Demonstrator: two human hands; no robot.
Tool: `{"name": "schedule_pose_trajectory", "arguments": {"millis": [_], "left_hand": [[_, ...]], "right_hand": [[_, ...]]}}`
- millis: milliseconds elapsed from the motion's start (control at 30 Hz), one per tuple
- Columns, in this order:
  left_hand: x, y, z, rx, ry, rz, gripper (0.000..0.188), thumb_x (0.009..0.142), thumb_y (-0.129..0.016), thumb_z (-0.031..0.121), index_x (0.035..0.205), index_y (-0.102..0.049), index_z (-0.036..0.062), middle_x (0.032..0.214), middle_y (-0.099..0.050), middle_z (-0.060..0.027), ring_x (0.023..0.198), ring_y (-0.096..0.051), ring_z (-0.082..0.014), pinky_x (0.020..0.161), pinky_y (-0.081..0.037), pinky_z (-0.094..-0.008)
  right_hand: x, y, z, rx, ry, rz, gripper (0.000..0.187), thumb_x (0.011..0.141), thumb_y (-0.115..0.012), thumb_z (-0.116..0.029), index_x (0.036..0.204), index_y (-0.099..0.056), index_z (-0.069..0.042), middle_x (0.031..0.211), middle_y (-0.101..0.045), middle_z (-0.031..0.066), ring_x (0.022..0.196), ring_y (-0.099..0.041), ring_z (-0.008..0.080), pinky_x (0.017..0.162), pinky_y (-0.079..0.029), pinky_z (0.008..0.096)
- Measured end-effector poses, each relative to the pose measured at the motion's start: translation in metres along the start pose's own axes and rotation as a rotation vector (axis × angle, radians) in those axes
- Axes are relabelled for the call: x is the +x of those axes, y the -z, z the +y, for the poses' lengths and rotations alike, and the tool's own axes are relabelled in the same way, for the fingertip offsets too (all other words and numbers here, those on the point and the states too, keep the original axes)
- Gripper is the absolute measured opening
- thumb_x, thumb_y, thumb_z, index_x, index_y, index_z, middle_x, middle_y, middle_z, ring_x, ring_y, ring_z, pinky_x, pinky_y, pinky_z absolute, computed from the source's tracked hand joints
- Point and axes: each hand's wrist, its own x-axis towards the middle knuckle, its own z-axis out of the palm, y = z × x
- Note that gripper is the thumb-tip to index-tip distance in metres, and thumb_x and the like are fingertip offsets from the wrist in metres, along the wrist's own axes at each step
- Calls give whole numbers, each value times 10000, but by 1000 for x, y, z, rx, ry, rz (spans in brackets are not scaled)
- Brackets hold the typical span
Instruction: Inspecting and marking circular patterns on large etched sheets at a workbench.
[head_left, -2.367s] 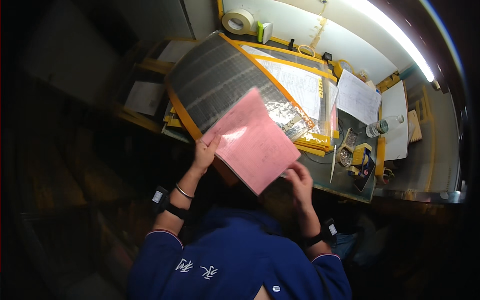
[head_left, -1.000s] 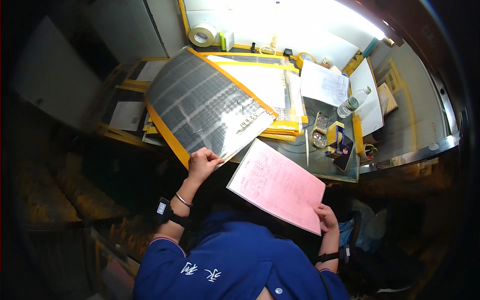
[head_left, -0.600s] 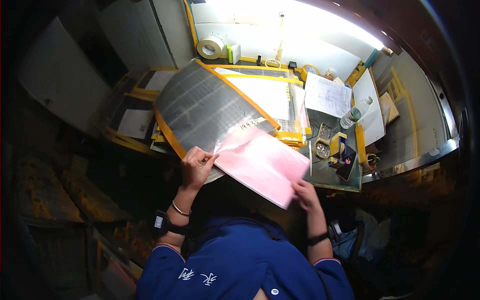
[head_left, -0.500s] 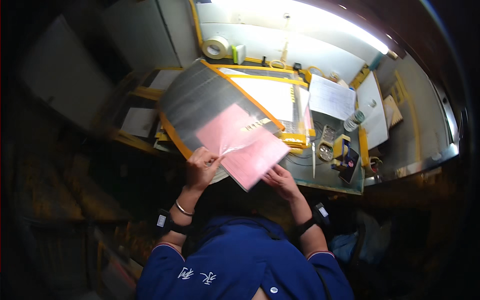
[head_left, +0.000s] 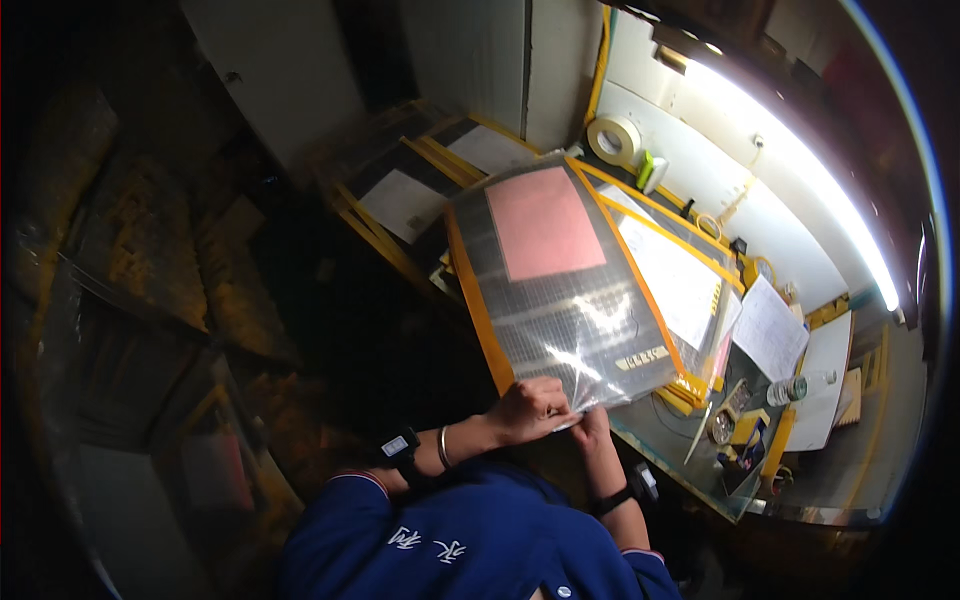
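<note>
Left grip (head_left: 537, 408) clamped on near edge of clear sleeve (head_left: 540, 325); right grip (head_left: 593, 428) just beside it at same edge, fingertips hidden, can't tell if closed. Edge probably held to keep the sleeve steady and flat. Pink sheet (head_left: 548, 225) beyond both grips, sleeve's far half, seemingly under the film. Taped stack (head_left: 675, 275) beyond and right of grips, partly under sleeve, likely propping it.

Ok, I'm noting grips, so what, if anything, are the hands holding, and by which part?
The left hand pinches the plastic sleeve by its near edge. The right hand is there too, but whether it grips cannot be told.
</note>
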Motion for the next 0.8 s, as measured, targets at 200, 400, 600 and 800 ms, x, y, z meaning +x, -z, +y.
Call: {"name": "schedule_pose_trajectory", "arguments": {"millis": [200, 400, 600, 800], "left_hand": [[-20, 46, -110, 135, 347, 563, 421, 748, -790, 254, 1019, -614, -16, 1073, -594, -119, 963, -578, -199, 820, -463, -299], [8, 106, -172, -1203, 1234, 202, 428, 861, -652, 370, 1141, -516, 77, 1001, -592, -49, 865, -616, -140, 671, -561, -360], [29, 92, -234, -949, 701, 305, 443, 896, -512, 63, 1306, -346, 50, 1161, -528, -92, 1056, -532, -161, 905, -454, -308], [58, 149, -339, -488, 443, 512, 415, 851, -526, 24, 1257, -440, 25, 1111, -548, -61, 996, -526, -134, 844, -448, -274]], "right_hand": [[-4, -41, 7, -151, 312, 96, 425, 884, -608, -79, 1274, -451, -16, 1175, -565, 107, 1026, -584, 240, 855, -511, 388], [-32, -84, 17, -69, 252, 117, 373, 900, -580, -150, 1224, -485, 10, 1133, -594, 146, 1008, -607, 271, 858, -520, 388], [-22, -141, 34, -215, 342, 160, 461, 886, -579, -55, 1307, -404, 13, 1133, -573, 137, 982, -608, 250, 821, -533, 384], [49, -247, 44, -281, 421, 7, 422, 920, -561, -88, 1304, -404, -6, 1185, -535, 107, 1038, -563, 230, 854, -489, 377]]}}
